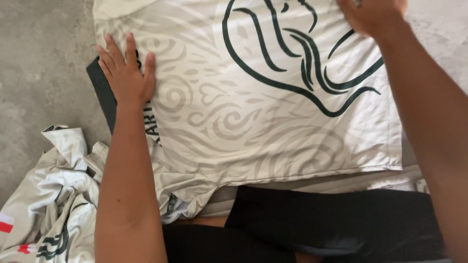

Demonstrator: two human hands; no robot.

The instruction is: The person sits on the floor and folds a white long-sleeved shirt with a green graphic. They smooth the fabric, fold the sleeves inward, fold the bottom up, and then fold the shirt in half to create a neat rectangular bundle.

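Grey floor (pixel 39 73), hands flat on shirt (pixel 263 112)

Only one label (pixel 170 203) showing — small, dark, rectangular, with pale markings too small to make out, lying tilted at the lower hem of the cream patterned shirt (pixel 253 126), just beside the left forearm and above the black clothing at the bottom edge. No packages, signs or screens appearing anywhere.
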